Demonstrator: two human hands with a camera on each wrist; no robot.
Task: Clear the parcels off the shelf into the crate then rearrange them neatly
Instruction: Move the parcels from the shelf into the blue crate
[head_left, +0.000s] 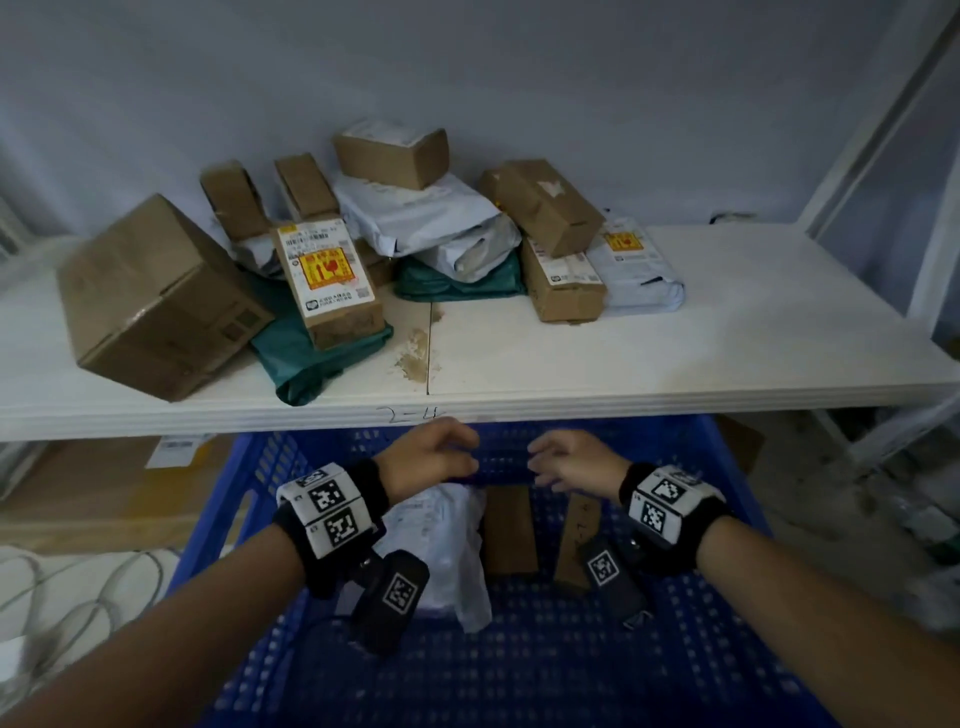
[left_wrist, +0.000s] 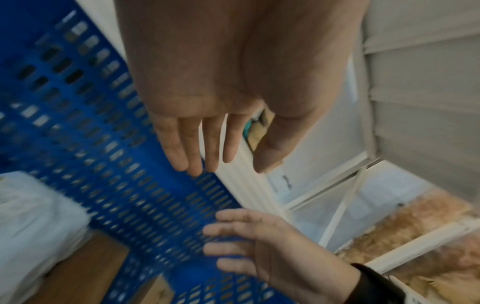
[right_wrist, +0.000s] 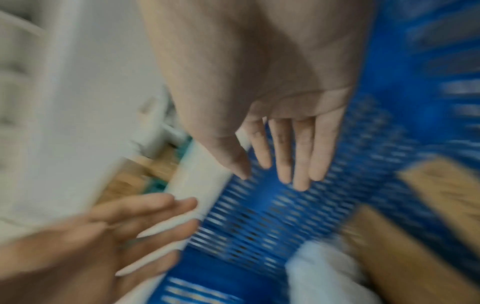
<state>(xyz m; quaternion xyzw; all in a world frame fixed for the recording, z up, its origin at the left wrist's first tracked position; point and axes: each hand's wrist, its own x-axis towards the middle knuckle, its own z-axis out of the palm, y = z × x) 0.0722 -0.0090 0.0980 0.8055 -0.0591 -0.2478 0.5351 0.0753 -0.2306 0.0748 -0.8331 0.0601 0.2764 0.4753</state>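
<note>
Several parcels lie heaped on the white shelf (head_left: 675, 353): a large brown box (head_left: 156, 301), a labelled carton (head_left: 330, 283) on a green bag (head_left: 306, 358), white bags (head_left: 426, 218) and small cartons (head_left: 543, 205). Below, the blue crate (head_left: 519, 649) holds a white bag (head_left: 441, 540) and two brown cartons (head_left: 509, 530). My left hand (head_left: 441, 452) and right hand (head_left: 563, 460) hover empty over the crate's far end, just under the shelf edge, fingers relaxed. The wrist views show my left hand (left_wrist: 207, 144) and right hand (right_wrist: 285, 156) with straight fingers holding nothing.
A white upright frame (head_left: 883, 119) stands at the right of the shelf. Flat cardboard (head_left: 104, 488) lies under the shelf at left, with cables (head_left: 78, 597) on the floor beside the crate. The shelf's right half is bare.
</note>
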